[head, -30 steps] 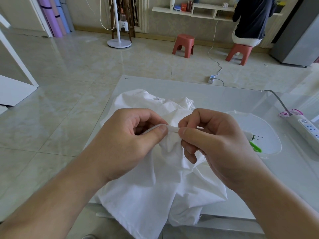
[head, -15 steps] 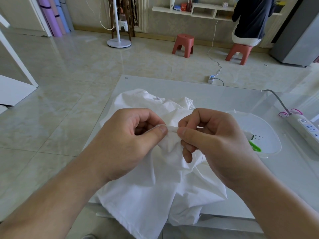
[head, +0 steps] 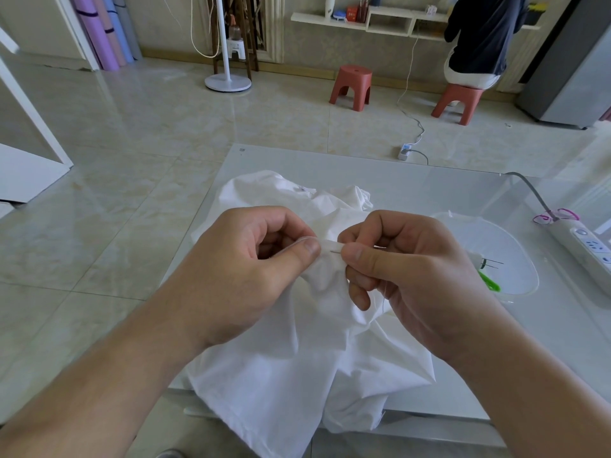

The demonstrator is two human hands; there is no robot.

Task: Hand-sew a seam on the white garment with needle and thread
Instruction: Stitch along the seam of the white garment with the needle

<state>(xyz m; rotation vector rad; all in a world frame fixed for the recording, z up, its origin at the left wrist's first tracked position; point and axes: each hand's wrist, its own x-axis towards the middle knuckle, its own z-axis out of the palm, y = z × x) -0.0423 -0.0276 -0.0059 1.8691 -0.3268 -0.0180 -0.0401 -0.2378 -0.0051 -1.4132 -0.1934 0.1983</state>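
Observation:
The white garment (head: 297, 375) lies crumpled on the pale table (head: 429, 193) and hangs over its near edge. My left hand (head: 244, 276) pinches a raised fold of the cloth between thumb and curled fingers. Close to its right, my right hand (head: 406, 272) pinches the thin needle (head: 336, 251) between thumb and forefinger, its tip poking left out of the fold. A fine white thread (head: 383, 300) trails down below the right fingers.
A clear plastic lid or tray (head: 506, 246) with green-handled snips (head: 489, 280) and pins lies right of my hands. A white power strip (head: 585, 246) sits at the table's right edge. Two red stools (head: 351, 87) and a seated person (head: 479, 38) are across the tiled floor.
My right hand has shifted slightly to the right, and a short length of needle now shows between the two thumbs. The left hand keeps its pinch on the fold.

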